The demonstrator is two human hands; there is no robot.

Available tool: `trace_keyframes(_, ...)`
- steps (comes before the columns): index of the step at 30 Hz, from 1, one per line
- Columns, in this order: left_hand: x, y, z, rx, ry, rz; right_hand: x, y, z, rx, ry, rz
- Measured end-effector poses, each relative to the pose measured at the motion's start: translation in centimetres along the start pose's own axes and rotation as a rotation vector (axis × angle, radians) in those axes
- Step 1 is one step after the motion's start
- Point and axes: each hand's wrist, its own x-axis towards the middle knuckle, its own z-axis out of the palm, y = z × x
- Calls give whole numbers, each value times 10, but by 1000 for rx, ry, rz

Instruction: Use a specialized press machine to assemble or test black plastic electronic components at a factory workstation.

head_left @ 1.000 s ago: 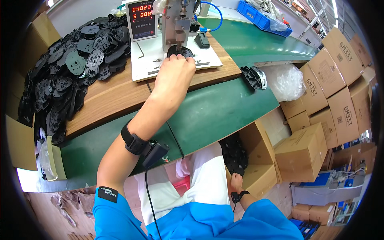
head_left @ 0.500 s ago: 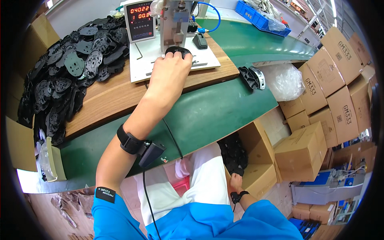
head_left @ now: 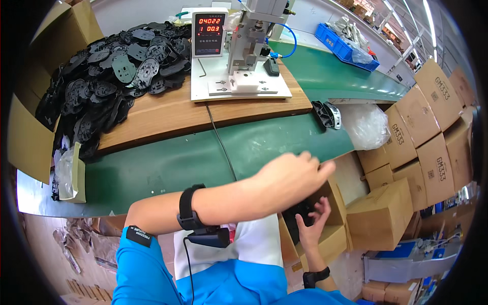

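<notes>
My left hand [head_left: 292, 179] is stretched across to the right, above an open cardboard box [head_left: 329, 245] beside my legs. Its back faces up and the fingers are partly smeared and hidden, so whether it holds anything does not show. Below it, my right hand [head_left: 314, 224] is raised at the box with fingers apart and nothing in its grip. Black plastic parts [head_left: 296, 212] lie dark inside the box, next to the right fingertips. On the bench stands a small press machine [head_left: 249, 56], its white base plate [head_left: 203, 92] bearing a metal fixture [head_left: 244, 84] with no black part on it.
A large heap of black plastic parts [head_left: 117, 71] covers the bench's left side. A control box [head_left: 209, 38] with red digits stands by the press. Behind are a blue crate [head_left: 340, 46], a clear plastic bag [head_left: 363, 127] and stacked cartons [head_left: 427, 132]. A cable [head_left: 221, 142] crosses the green surface.
My left hand has left the press and swung right, over the box; the black part it held there is gone from the fixture. My right hand has risen from the box and spread its fingers.
</notes>
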Motion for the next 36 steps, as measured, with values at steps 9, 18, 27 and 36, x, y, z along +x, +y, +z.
trace_keyframes(9, -69, 14, -4, -312, 120, 27, 23, -58, 2, -142, -31, -526)
trace_keyframes(18, -291, -166, -73, 708, 274, -888, -100, 275, -34, -560, -146, 164)
trace_keyframes(27, -282, -207, -65, 619, 272, -933, -72, 177, -10, -272, -162, 188)
trace_keyframes(36, -242, -192, -57, 67, 417, -577, 18, -174, 51, 28, -443, -621)
